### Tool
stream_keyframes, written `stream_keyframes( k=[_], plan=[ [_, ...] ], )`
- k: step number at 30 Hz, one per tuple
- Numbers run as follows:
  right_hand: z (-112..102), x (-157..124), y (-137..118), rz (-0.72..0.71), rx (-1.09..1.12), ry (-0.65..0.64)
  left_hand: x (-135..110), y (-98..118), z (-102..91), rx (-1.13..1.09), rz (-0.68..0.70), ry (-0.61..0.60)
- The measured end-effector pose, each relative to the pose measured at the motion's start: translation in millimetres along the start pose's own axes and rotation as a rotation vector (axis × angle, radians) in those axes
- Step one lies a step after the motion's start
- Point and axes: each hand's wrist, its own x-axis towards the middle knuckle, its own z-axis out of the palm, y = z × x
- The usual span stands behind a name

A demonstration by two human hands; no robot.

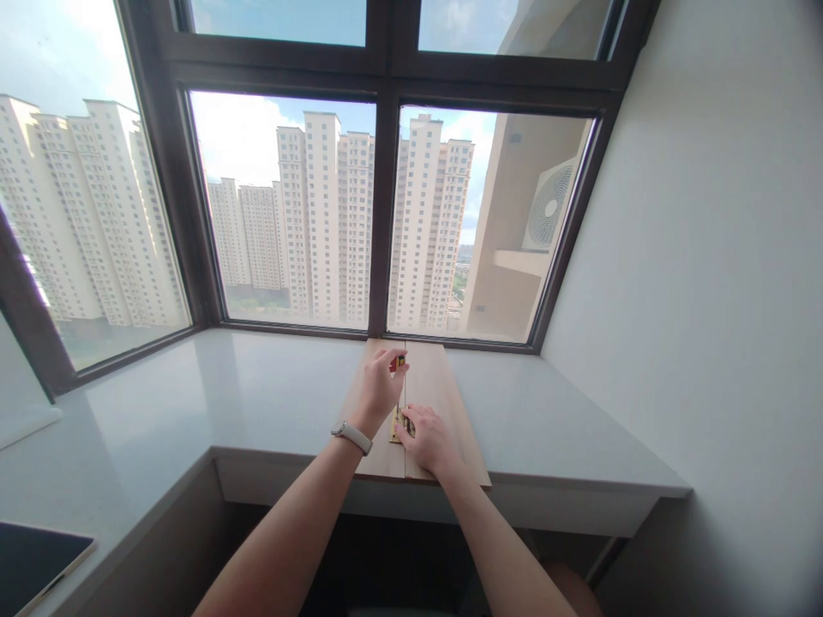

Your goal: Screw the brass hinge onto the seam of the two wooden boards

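Observation:
Two light wooden boards lie side by side on the white sill, with a dark seam between them. My left hand, wearing a pale wristband, is closed around the red, black and yellow handle of a screwdriver. The screwdriver stands upright, its thin shaft pointing down at a brass-coloured hinge by the seam. Over the right part of this hinge, my right hand has bent fingers pressing or holding it against the boards. Those fingers partly hide the hinge and the screwdriver's tip.
The white sill stretches to both sides, its front edge dropping to a dark space below. Behind it rises a dark-framed window. A dark-screened flat device lies at the lower left. A white wall stands on the right.

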Motion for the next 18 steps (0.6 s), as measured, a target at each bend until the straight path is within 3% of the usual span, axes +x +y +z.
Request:
stream_keyframes(
  k=[18],
  plan=[
    [1.1, 0.8, -0.7, -0.002, -0.014, 0.004, -0.2, 2.4, 2.5, 0.032, -0.014, -0.003]
  ],
)
